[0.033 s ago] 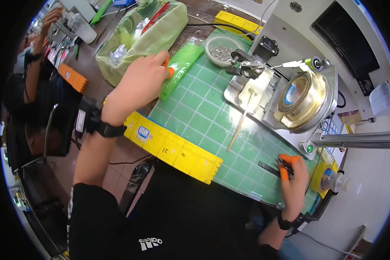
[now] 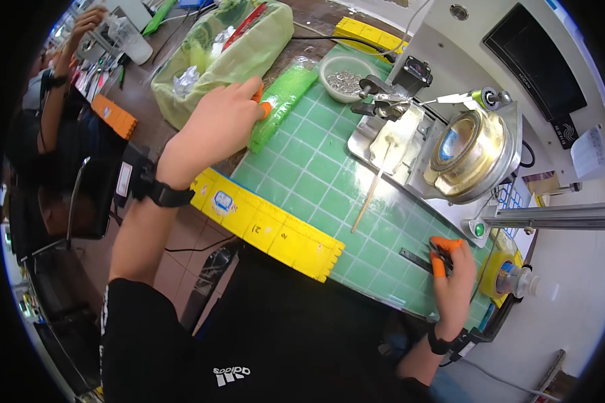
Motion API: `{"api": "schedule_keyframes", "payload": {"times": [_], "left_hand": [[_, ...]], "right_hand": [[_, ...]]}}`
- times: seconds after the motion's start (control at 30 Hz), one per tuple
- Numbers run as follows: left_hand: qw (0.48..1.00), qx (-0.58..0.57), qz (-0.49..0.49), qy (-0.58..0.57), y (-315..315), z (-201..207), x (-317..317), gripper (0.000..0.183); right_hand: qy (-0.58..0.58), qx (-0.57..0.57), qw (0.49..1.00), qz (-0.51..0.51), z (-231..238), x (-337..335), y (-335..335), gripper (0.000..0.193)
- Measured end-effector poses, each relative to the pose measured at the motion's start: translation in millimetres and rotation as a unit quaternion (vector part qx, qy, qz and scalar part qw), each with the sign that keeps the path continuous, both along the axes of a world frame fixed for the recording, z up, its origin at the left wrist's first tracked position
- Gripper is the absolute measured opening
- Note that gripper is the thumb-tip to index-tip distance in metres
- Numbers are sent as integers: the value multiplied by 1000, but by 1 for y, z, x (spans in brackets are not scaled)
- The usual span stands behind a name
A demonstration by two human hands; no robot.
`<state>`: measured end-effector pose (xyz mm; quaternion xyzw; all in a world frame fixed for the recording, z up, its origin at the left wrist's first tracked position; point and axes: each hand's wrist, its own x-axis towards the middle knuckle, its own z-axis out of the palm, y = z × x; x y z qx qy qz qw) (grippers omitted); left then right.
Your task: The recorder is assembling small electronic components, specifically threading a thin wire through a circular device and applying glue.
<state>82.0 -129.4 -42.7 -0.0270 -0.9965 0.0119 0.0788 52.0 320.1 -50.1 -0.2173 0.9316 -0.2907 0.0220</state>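
Note:
My left hand [image 2: 218, 131] is closed, its orange-covered fingertips pinching the left edge of a shiny green plastic packet [image 2: 286, 101] on the green gridded mat [image 2: 302, 171]. Over the mat's right part, my right hand [image 2: 454, 269], also with orange finger covers, closes around a small dark tool [image 2: 441, 254]; its far end is hidden by the fingers. Beside those fingers a narrow dark flat strip [image 2: 415, 259] lies on the mat. Whether it joins the tool I cannot tell. A thin wooden stick [image 2: 366, 205] points from the machine's white pad [image 2: 398, 141] toward me.
A bowl of small metal pieces [image 2: 345, 79] stands beyond the packet. To the right is a machine with a brass-coloured round part [image 2: 467, 154]. A cloth-lined basket [image 2: 275, 33] sits back left. Yellow rulers [image 2: 269, 225] edge the mat. A clear bottle [image 2: 517, 279] is near my right hand.
The view has shifted very slightly. Both hands keep their places, the left at the green packet and the right around the dark tool.

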Motion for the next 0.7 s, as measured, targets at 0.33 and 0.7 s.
{"api": "schedule_keyframes", "payload": {"times": [0.33,0.7], "left_hand": [[952,285,94,57,24,67,69,34],[772,633,-51,18,44,60,65,67]], "right_hand": [[-61,-17,998,29,8,7,14,35],[-12,-59,997,52,25,17,-14,26]]}}
